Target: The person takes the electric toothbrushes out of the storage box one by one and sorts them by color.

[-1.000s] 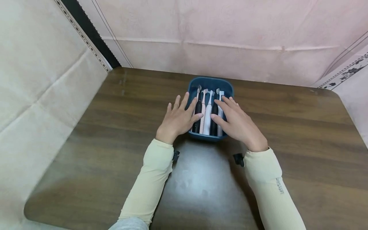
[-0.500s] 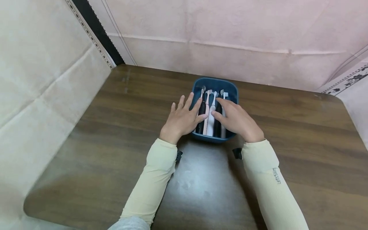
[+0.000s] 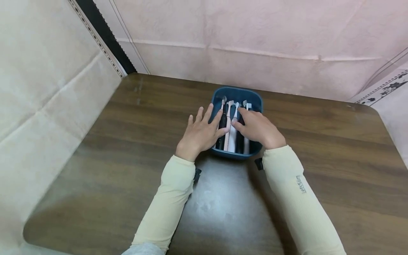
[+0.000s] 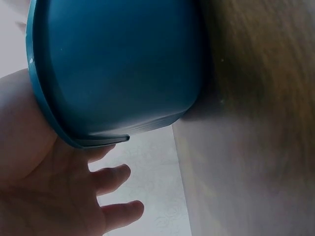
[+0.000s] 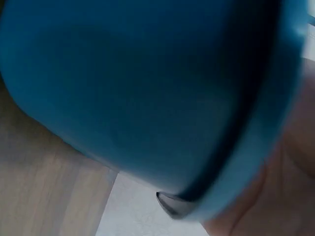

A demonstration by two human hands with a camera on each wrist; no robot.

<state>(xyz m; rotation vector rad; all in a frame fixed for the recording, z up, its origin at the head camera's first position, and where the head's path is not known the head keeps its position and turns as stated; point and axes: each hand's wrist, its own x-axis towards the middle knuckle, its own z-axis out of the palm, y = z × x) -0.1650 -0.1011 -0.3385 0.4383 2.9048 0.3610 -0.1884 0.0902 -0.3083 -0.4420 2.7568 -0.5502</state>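
A dark blue bin [image 3: 236, 155] stands near the table's back edge, with several electric toothbrushes lying side by side in it, heads toward the back. A black toothbrush [image 3: 222, 124], a pink one [image 3: 227, 132] and a white one [image 3: 232, 140] show clearly. My left hand [image 3: 199, 132] lies spread over the bin's left rim, thumb above the pink handle. Over the right side reaches my right hand [image 3: 259, 127], index finger and thumb extended apart above the brushes; its other fingers are hidden. In both wrist views the bin wall [image 4: 123, 64] fills much of the picture.
Brown wood-grain table [image 3: 105, 170] extends around the bin on all sides. Pale cloth [image 3: 255, 42] hangs behind its back edge, and another pale sheet [image 3: 47, 88] is at the left. A dark strip [image 3: 108, 39] shows in the back-left corner.
My right hand has moved left and further over the bin, its fingers drawn closer together. The left hand stays spread at the left rim. The view has shifted slightly.
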